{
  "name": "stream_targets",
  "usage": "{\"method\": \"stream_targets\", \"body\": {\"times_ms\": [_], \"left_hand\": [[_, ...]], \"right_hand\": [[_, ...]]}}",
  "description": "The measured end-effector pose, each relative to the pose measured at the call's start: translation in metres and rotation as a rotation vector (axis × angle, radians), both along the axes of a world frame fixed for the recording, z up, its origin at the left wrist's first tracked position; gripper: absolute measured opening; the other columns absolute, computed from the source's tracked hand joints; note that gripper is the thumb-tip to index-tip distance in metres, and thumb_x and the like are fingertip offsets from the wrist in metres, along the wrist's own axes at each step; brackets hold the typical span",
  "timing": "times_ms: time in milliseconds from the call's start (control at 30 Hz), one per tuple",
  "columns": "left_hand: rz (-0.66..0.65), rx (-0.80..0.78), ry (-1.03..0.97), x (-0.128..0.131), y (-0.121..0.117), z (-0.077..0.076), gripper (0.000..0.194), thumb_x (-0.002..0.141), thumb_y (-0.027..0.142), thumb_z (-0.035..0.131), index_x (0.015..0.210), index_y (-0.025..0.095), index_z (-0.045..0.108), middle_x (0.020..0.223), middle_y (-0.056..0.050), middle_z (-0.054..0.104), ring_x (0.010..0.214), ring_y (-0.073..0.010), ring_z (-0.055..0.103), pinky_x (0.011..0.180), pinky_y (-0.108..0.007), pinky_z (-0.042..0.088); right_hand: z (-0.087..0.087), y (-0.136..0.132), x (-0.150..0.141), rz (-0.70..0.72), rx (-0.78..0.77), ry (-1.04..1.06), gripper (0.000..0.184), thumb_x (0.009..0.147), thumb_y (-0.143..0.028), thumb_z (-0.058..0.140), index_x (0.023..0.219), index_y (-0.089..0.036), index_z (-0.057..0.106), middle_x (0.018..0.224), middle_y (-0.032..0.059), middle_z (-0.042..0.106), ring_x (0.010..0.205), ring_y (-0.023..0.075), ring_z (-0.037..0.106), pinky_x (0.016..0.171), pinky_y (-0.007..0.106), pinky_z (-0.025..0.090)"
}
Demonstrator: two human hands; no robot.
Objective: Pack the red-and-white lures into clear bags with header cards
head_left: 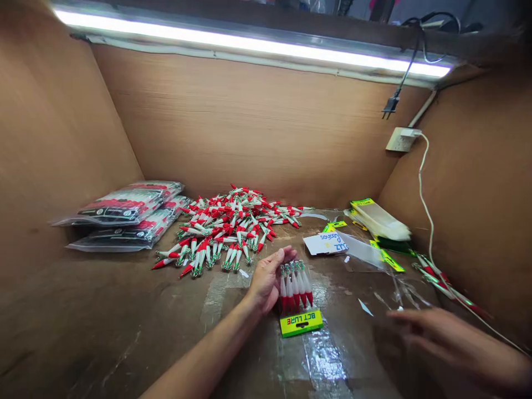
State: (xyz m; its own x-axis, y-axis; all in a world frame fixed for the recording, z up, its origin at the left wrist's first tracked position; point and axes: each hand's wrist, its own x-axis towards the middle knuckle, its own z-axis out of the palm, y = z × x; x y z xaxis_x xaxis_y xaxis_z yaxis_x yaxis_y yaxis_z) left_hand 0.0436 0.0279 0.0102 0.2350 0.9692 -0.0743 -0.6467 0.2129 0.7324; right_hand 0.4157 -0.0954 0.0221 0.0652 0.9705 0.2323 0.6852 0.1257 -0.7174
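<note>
My left hand is closed on the left edge of a clear lure packet, just above the table. Several red-and-white squid lures lie side by side in the packet, hooks towards the back. Its yellow-green header card faces up, with its lettering upside down to me. At the front right, my right hand is blurred by motion. Its fingers look stretched out and apart, and nothing shows in them. Small clear plastic scraps lie just beyond that hand.
A big heap of loose squid lures covers the back middle. Filled plastic bags are stacked at left. Empty packets, a handwritten white card and more lures lie at right. A white cable hangs along the right wall.
</note>
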Motion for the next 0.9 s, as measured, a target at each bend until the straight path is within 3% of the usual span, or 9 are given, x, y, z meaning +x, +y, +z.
{"method": "stream_targets", "body": {"times_ms": [67,100,167,233,333,433,600,767,900], "left_hand": [[-0.036,0.000,-0.007,0.002,-0.002,0.000,0.035,0.081,0.033,0.080,0.109,0.011,0.075,0.108,-0.015,0.076,0.101,-0.0230,0.070,0.089,-0.033,0.054],[-0.051,0.004,-0.009,0.003,-0.003,0.000,0.036,0.081,0.033,0.079,0.110,0.011,0.075,0.109,-0.015,0.076,0.101,-0.0232,0.070,0.089,-0.033,0.054],[-0.075,0.013,-0.012,0.005,-0.004,-0.001,0.036,0.082,0.033,0.079,0.110,0.010,0.075,0.110,-0.016,0.075,0.102,-0.0232,0.069,0.091,-0.033,0.053],[-0.097,0.032,-0.001,0.006,-0.005,-0.002,0.037,0.082,0.034,0.079,0.111,0.011,0.075,0.111,-0.016,0.075,0.104,-0.0234,0.068,0.095,-0.034,0.051],[-0.128,0.110,0.101,0.006,-0.004,-0.007,0.041,0.084,0.041,0.076,0.115,0.014,0.074,0.116,-0.015,0.074,0.109,-0.0246,0.067,0.097,-0.036,0.049],[-0.133,0.173,0.226,0.002,0.003,-0.012,0.047,0.085,0.050,0.072,0.117,0.016,0.073,0.115,-0.013,0.074,0.108,-0.0241,0.066,0.093,-0.034,0.050],[-0.241,0.175,0.458,-0.022,0.023,-0.016,0.050,0.073,0.048,0.083,0.108,0.013,0.077,0.098,-0.011,0.076,0.081,-0.0188,0.067,0.072,-0.027,0.050],[-0.322,0.195,0.681,-0.034,0.032,-0.013,0.039,0.066,0.044,0.087,0.082,0.009,0.080,0.067,-0.005,0.069,0.056,-0.0104,0.054,0.056,-0.022,0.040],[-0.314,0.234,0.783,-0.032,0.033,-0.016,0.038,0.071,0.046,0.080,0.080,0.009,0.079,0.059,-0.002,0.064,0.051,-0.0091,0.047,0.052,-0.023,0.035]], "right_hand": [[0.018,-0.001,-0.007,0.042,0.048,-0.045,0.020,0.069,-0.039,0.075,0.087,-0.030,0.079,0.100,0.0161,0.074,0.094,0.0365,0.067,0.076,0.045,0.052],[0.026,0.006,-0.017,0.014,0.100,0.029,0.012,0.079,-0.036,0.067,0.082,-0.029,0.077,0.099,0.0154,0.073,0.094,0.0345,0.066,0.075,0.044,0.051],[0.036,0.027,-0.047,-0.019,0.124,0.182,0.027,0.086,-0.033,0.058,0.062,-0.025,0.065,0.070,0.0104,0.064,0.067,0.0248,0.059,0.057,0.036,0.045],[0.031,0.056,-0.083,0.091,-0.002,0.284,0.024,0.087,-0.039,0.058,0.077,-0.021,0.071,0.067,0.0056,0.061,0.058,0.0184,0.053,0.051,0.029,0.040],[0.010,0.099,-0.133,0.314,-0.195,0.526,0.043,0.089,-0.052,0.060,0.115,-0.020,0.070,0.095,0.0076,0.070,0.071,0.0164,0.059,0.060,0.027,0.047],[-0.007,0.130,-0.163,0.472,-0.237,0.561,0.041,0.083,-0.052,0.070,0.105,-0.018,0.074,0.093,0.0059,0.071,0.074,0.0152,0.058,0.066,0.026,0.046],[-0.019,0.147,-0.169,0.473,-0.257,0.524,0.037,0.076,-0.050,0.078,0.081,-0.014,0.072,0.068,-0.0003,0.062,0.060,0.0113,0.050,0.057,0.024,0.039],[-0.030,0.146,-0.165,0.509,-0.312,0.507,0.035,0.078,-0.048,0.077,0.081,-0.014,0.070,0.067,-0.0012,0.061,0.058,0.0106,0.049,0.055,0.023,0.038],[-0.037,0.144,-0.165,0.498,-0.267,0.456,0.029,0.080,-0.043,0.075,0.084,-0.015,0.069,0.072,-0.0007,0.063,0.060,0.0115,0.052,0.056,0.023,0.040]]}}
